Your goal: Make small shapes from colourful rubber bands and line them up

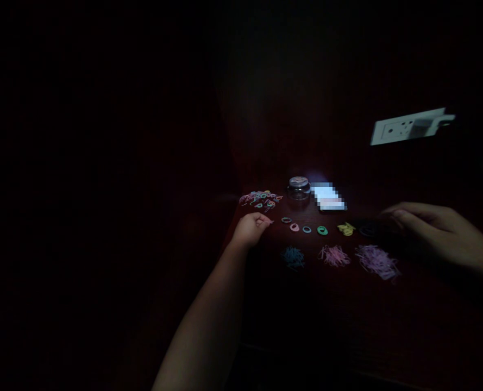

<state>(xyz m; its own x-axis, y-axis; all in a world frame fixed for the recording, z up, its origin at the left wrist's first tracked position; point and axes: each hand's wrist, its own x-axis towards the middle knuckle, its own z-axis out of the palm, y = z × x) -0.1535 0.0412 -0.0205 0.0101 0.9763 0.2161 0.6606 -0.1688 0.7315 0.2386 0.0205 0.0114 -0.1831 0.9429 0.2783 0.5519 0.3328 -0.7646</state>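
Observation:
My left hand [250,229] is closed in a pinch on a small pinkish rubber band [270,221], just in front of a mixed heap of coloured bands [261,199]. To its right runs a row: a multicoloured ring [286,220], a pink band [294,227], a blue band [307,229], a green band [322,231], a yellow bunch [346,229] and dark bands [368,230]. My right hand [439,231] hovers right of the dark bands, thumb and forefinger together; their tips are dim and blurred, so anything between them is hidden.
Nearer me lie piles of loose bands: teal [293,258], pink [334,256] and purple [377,262]. A lidded clear jar [299,190] stands behind the row, beside a lit phone-like screen [328,196]. A white socket panel [408,127] is on the wall. The surroundings are very dark.

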